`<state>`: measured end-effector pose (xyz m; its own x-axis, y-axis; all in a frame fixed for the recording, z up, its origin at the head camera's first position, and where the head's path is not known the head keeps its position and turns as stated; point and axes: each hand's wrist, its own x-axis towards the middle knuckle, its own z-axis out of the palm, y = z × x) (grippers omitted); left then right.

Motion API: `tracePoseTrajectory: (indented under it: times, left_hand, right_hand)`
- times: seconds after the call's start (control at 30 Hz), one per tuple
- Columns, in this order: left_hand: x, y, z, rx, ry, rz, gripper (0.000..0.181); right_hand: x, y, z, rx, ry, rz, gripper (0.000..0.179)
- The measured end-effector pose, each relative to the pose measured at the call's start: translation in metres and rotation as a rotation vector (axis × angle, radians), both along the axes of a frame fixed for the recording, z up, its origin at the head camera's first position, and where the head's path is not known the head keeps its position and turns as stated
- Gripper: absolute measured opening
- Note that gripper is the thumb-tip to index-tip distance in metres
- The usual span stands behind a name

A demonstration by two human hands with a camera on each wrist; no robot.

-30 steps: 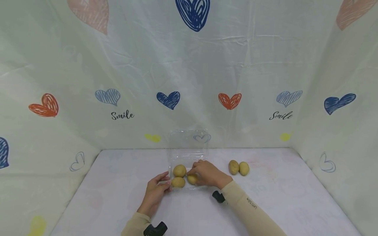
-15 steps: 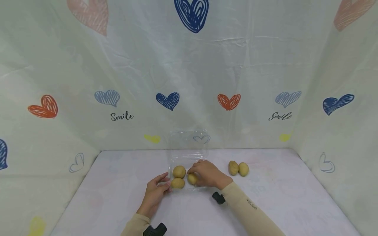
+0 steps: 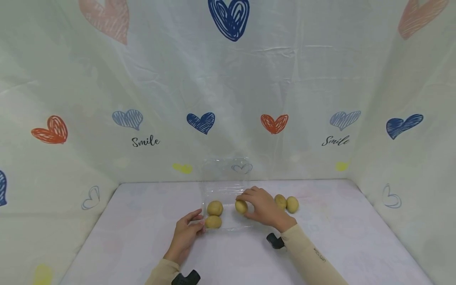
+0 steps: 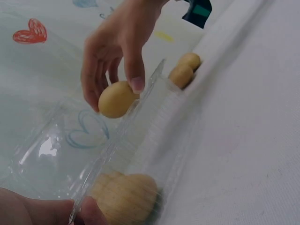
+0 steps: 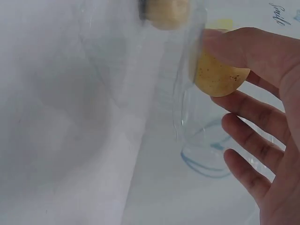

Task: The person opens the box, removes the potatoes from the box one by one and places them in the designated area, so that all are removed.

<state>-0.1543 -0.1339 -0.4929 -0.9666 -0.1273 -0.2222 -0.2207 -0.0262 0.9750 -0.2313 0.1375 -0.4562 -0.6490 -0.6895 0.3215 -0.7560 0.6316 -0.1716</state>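
Observation:
A clear plastic clamshell container [image 3: 228, 189] lies on the table with its lid raised at the back. Inside it, along the left side, sit two potatoes, a rear one [image 3: 215, 208] and a front one [image 3: 213, 222]. My left hand [image 3: 186, 235] pinches the container's left rim; in the left wrist view the rim passes between thumb and finger. Thumb and fingers of my right hand [image 3: 266, 209] grip another potato [image 3: 241, 206]. The left wrist view has this potato [image 4: 117, 99] raised at the rim on the container's far side, clear of the two inside.
Two more potatoes, one [image 3: 280, 201] partly behind the right hand and one [image 3: 292, 204] beside it, lie on the white table [image 3: 338, 237] to the right. A pale curtain [image 3: 303, 158] with printed hearts rises behind and at both sides.
My right hand has lifted the potato off the container's floor and moved it up and to the right. The left hand has stayed at the container's left side.

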Motion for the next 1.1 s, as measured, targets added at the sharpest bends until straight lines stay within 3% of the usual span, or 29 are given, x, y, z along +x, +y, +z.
tracePoseTrajectory:
  times: [0.4,0.77,1.1]
  left_hand:
    - [0.001,-0.001,-0.001,0.008,0.007,-0.009,0.049]
    - [0.0,-0.001,0.0,0.019,0.004,-0.011,0.049]
    - [0.001,-0.001,0.001,0.027,0.002,-0.002,0.049]
  right_hand:
    - [0.007,0.041,0.002,-0.138,0.034,-0.091,0.049]
    - [0.011,0.076,-0.007,-0.175,0.076,-0.171,0.051]
    - [0.013,0.102,-0.017,-0.176,0.118,-0.196,0.053]
